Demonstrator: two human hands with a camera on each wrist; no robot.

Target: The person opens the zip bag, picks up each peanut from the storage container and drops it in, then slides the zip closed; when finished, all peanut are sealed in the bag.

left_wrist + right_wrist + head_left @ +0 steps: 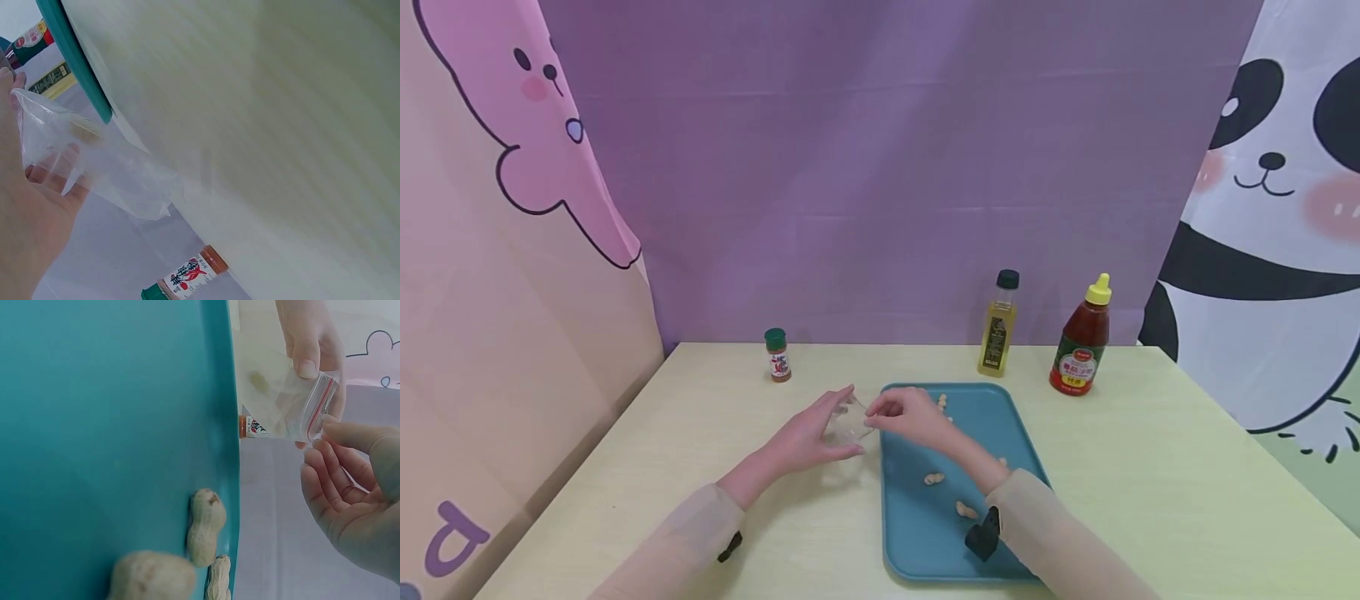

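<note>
A clear zip-lock bag (pixel 850 422) with a red stripe along its mouth is held up between both hands, just left of the blue tray (pixel 917 537). My left hand (pixel 805 435) grips the bag from its left side, thumb on the near face and fingers behind. At the mouth's corner, my right hand (pixel 913 415) pinches the edge between thumb and index finger, its other fingers loosely bent. A blurred tan lump shows inside the bag (pixel 134 169) in the left wrist view. Several peanuts in their shells (pixel 206 528) lie in the tray, under and beside my right forearm.
Behind the tray stands an oil bottle (pixel 996 333) with a dark cap. A red sauce bottle (pixel 1078 354) with a yellow nozzle is to its right. Toward the back left is a small green-capped spice jar (pixel 778 358). A purple cloth (pixel 850 167) hangs behind the table.
</note>
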